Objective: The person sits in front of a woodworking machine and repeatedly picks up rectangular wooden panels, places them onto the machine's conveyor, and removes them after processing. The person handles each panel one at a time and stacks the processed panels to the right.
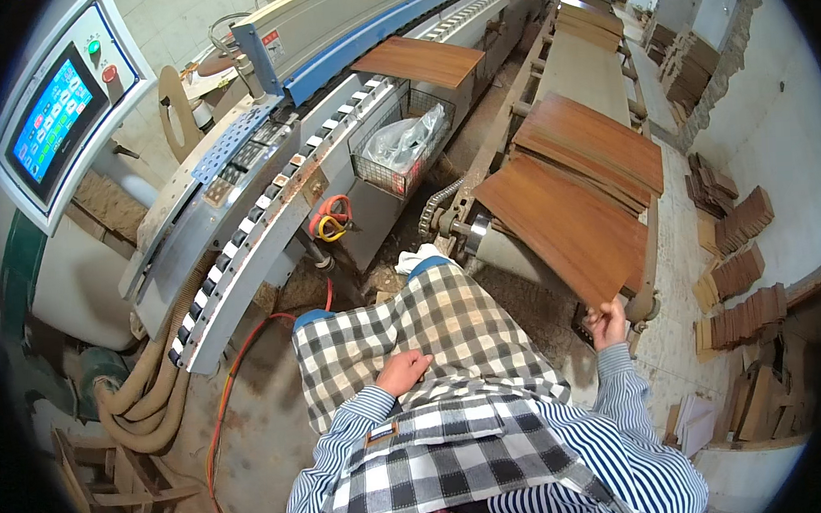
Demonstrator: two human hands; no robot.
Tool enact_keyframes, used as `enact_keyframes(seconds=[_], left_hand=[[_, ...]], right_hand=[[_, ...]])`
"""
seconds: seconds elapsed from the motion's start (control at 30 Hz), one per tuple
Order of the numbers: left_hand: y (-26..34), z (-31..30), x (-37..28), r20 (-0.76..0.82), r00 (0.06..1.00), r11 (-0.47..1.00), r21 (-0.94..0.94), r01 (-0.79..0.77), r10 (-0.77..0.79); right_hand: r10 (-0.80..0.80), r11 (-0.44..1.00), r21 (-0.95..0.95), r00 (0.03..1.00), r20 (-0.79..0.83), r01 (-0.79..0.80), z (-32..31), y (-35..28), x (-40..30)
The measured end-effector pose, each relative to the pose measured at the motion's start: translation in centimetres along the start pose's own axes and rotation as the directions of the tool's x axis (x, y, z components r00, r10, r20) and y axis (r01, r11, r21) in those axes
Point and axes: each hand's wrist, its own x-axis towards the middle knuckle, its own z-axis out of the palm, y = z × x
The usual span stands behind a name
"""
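My right hand [605, 324] pinches the near corner of a reddish-brown wood-grain panel [569, 227], with the thumb and fingers at its edge. That panel lies askew on the near end of a belt conveyor [578, 70], overlapping another panel beneath. Just beyond it is a stack of similar panels [589, 139]. My left hand [404, 372] rests on the checked apron [448, 310] over my lap. Its fingers are curled and partly hidden, so whether anything is in them does not show.
On the left runs an edge-banding machine [345, 79] with a roller-lined rail [242, 234] and a touchscreen panel [55, 118]. Another panel [421, 61] lies across its rail. Scissors [332, 219] hang beside a wire basket [404, 142]. An orange hose [232, 377] crosses the floor; board stacks [743, 218] line the right wall.
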Motion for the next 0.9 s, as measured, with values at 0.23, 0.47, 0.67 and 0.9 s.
enact_keyframes(seconds=[0.23,0.47,0.67,0.9], left_hand=[[-0.3,-0.3,0.3,0.016,1.000,1.000,0.017,-0.012,0.012],[-1.1,0.3,0.3,-0.011,0.996,0.993,0.082,-0.087,0.088],[0.7,-0.5,-0.5,0.017,0.998,0.988,0.137,-0.070,0.068],[0.1,-0.4,-0.7,-0.025,0.994,0.992,0.066,-0.106,0.108]], right_hand=[[0.330,0.943,-0.083,0.936,0.122,-0.321,5.8,0.3,-2.4],[0.248,0.967,-0.040,0.887,0.390,-0.253,8.0,1.4,-2.4],[0.251,0.959,-0.043,0.761,0.598,-0.282,19.1,1.2,-3.2],[0.412,0.891,-0.222,0.501,0.761,-0.395,33.4,5.1,-7.1]])
